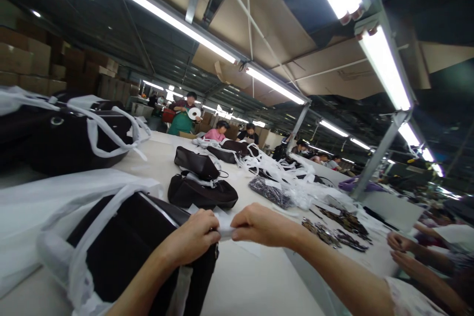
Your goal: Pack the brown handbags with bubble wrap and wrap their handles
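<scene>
A large black bag (126, 247) lies at the lower left, its straps wrapped in white material (99, 227). Over the bag's right end, my left hand (194, 237) pinches one end of a short white wrapped piece (225, 224). The other end is held between the thumb and fingers of my right hand (261, 224), just to the right. Only the white piece shows in the small gap between the hands. Beyond them on the pale table are two smaller dark bags (202, 191).
More wrapped black bags (81, 133) stand at the left. Metal hardware and dark straps (333, 229) lie at the right, near plastic-wrapped goods (270, 191). Another person's hands (402, 247) are at the right edge. A metal post (377, 158) rises behind; people work farther back.
</scene>
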`<state>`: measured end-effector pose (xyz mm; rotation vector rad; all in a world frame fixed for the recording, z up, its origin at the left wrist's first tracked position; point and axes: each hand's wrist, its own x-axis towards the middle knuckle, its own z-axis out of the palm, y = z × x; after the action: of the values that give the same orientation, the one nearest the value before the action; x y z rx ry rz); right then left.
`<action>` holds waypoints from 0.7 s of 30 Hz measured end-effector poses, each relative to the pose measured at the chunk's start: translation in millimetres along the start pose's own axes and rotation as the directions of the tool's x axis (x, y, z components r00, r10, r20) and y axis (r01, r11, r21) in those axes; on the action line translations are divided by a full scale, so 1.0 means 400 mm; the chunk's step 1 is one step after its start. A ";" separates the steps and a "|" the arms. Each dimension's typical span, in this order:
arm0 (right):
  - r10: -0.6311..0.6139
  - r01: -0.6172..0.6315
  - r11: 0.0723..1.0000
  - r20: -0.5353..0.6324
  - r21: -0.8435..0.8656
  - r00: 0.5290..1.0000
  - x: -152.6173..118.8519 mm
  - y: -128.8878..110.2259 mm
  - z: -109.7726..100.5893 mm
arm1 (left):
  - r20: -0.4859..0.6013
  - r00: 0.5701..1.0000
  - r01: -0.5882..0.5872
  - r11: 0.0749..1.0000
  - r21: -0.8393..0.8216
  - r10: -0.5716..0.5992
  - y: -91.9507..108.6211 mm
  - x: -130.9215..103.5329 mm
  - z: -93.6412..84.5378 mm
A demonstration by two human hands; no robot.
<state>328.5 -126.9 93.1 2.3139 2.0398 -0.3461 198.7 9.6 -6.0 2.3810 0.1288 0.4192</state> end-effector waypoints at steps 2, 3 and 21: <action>0.032 -0.034 0.999 -0.038 -0.039 0.999 0.017 -0.021 0.022 | 0.006 1.000 -0.004 1.000 -0.010 0.004 0.000 -0.003 -0.007; 0.044 -0.047 0.998 -0.054 -0.046 0.998 0.026 -0.031 0.031 | 0.013 1.000 -0.009 1.000 -0.023 0.009 0.001 -0.006 -0.015; 0.164 -0.220 0.619 0.150 0.754 0.975 0.029 -0.081 0.131 | -0.100 0.995 0.030 1.000 -0.001 -0.030 0.080 -0.146 -0.117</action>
<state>290.3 -120.2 43.5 2.8389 1.7671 -1.5304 127.4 3.2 32.6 2.3558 0.2101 0.5246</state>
